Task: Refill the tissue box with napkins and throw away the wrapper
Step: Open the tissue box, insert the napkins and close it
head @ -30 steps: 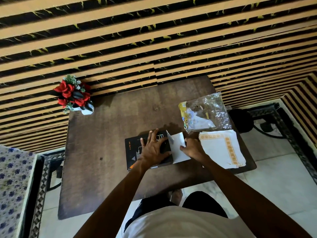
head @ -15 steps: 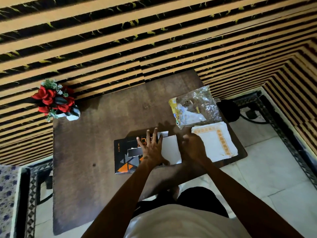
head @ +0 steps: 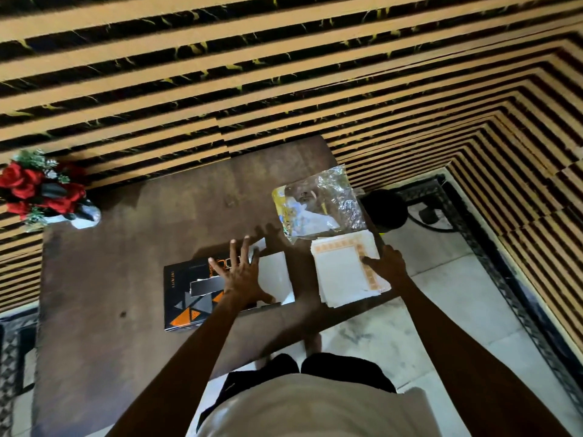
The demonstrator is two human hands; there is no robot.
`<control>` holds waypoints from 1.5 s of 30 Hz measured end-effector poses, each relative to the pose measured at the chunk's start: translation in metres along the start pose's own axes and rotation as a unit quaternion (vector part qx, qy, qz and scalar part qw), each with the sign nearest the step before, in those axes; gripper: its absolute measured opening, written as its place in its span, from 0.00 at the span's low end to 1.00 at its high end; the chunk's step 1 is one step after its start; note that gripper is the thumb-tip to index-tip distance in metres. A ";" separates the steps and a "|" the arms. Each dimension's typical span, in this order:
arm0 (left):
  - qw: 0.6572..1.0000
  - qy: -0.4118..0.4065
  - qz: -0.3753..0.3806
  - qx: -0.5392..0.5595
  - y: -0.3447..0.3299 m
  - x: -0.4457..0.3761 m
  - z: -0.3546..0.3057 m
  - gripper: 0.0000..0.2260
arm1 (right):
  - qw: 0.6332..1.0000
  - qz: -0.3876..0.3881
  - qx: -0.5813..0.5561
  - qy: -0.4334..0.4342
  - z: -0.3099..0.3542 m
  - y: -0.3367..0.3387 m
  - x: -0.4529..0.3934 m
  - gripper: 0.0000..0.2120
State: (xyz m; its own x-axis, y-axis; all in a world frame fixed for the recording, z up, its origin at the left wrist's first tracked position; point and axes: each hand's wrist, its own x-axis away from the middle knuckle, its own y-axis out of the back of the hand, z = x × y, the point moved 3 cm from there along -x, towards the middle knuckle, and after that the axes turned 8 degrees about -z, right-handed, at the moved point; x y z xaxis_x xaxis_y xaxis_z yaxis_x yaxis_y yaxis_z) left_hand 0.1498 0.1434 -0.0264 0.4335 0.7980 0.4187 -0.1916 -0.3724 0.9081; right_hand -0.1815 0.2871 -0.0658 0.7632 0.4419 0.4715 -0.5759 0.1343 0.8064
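At about 9 o'clock, on the far left corner of the brown worktop [head: 126,247], stands a small white pot of red flowers [head: 38,193]. It is well apart from everything else.

Near the middle, closer to 6 o'clock, lies the tissue box [head: 189,298]. It is black with orange and grey triangles, and it lies flat. The left hand [head: 243,275] rests on top of it with the fingers spread wide open, holding nothing. Under that hand, on the right part of the box, there is a flat white sheet [head: 277,279]; I cannot tell if it is a napkin or a flap of the box.

Toward 3 o'clock lies a stack of white napkins [head: 340,272] with an orange pattern along two edges. The stack sits at the right edge of the worktop, just beside the box. The right hand [head: 388,263] lies on the right side of the stack, with one finger pointing onto the orange edge. The hand looks loose, not closed on anything.

At about 1 o'clock, just behind the napkins and touching them, lies the clear crinkled wrapper [head: 321,203] with a yellow edge.
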 end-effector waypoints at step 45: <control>0.990 -0.041 -0.053 0.127 -0.010 0.010 0.026 0.53 | 0.786 0.428 -0.446 -0.028 0.067 -0.065 0.074 0.12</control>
State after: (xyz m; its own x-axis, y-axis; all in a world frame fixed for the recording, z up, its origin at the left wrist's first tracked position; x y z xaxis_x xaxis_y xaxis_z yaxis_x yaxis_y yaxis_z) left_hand 0.1793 0.1431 -0.0317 0.5105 0.8021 0.3101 0.0822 -0.4044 0.9109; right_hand -0.0682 0.2519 -0.0599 -0.0174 0.6723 0.7401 -0.8429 0.3883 -0.3726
